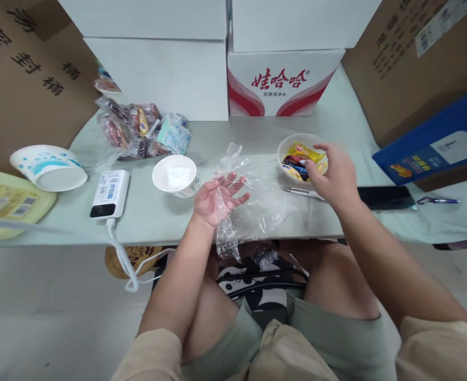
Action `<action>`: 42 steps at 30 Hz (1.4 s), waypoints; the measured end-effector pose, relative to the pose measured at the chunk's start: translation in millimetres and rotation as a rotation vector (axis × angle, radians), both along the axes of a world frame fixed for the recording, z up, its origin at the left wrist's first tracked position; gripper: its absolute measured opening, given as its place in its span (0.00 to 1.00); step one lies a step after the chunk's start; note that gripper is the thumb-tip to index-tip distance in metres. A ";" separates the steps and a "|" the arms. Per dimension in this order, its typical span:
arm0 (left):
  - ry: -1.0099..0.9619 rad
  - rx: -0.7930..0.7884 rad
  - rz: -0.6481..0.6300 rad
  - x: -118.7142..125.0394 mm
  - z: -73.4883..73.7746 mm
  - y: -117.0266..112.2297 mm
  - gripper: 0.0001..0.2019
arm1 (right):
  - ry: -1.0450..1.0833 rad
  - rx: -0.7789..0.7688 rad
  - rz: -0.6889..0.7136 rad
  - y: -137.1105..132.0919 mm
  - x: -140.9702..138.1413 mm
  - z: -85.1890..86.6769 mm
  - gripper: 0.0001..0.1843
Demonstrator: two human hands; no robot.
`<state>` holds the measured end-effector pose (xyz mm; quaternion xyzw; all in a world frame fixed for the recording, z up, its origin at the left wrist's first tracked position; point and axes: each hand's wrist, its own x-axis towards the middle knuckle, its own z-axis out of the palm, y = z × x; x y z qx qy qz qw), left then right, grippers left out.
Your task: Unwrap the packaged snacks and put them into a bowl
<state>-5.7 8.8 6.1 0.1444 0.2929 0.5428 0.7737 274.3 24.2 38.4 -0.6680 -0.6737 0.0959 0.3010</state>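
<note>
1. At the front of the covered table (186, 222), the left hand (213, 201) is turned palm upward, its fingers spread and slightly curled. A clear plastic bag (259, 206) lies against them and hangs over the table edge.
2. Above the white bowl (286, 141), the right hand (332, 172) points its thumb and forefinger at the colourful packets (298, 148) inside. Fingertips apart; whether they contact a packet cannot be told.
3. Left of the bag: a paper cup (183, 191) with white contents, a power bank (111, 190) with a plugged-in cable (118, 248), and a pile of wrapped items (116, 129).
4. Beside the right wrist: a dark phone (386, 198); farther right, a pen (440, 200).
</note>
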 end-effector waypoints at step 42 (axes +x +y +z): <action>1.162 0.353 0.022 -36.3 -4.3 -17.7 0.13 | 0.649 0.015 0.224 -72.4 3.2 -59.3 0.23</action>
